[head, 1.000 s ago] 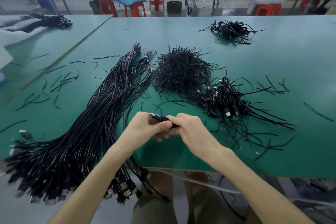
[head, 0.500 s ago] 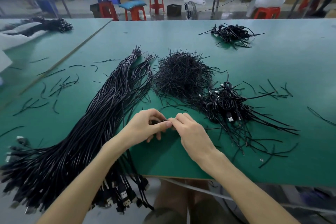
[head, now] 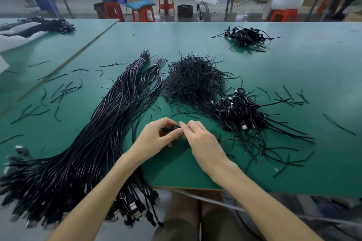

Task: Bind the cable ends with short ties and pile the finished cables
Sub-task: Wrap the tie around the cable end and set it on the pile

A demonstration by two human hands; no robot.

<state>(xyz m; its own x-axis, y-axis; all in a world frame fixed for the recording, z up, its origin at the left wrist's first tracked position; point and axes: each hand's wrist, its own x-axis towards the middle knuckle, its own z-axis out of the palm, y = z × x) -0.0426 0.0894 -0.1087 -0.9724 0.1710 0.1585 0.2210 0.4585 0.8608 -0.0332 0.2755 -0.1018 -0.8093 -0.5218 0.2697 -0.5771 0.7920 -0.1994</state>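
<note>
One green bench (head: 293,76) is overlaid at left by a cable bundle (head: 94,143), with tie heap (head: 194,80) and finished pile (head: 241,115) beyond. A small cable end (head: 172,128) is pinched by curled fingers (head: 193,125) of left hand (head: 154,139) and right hand (head: 201,141), near the front.

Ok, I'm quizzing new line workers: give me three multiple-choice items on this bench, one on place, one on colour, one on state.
1. The heap of short ties lies where from the long cable bundle? A right B left C beneath
2. The table top is: A white B red C green
3. The left hand and right hand: A lie flat B pinch one small cable C hang idle
Key: 1 A, heap sits right of it; 2 C, bare surface is green; 3 B, both hands' fingers meet on it.
</note>
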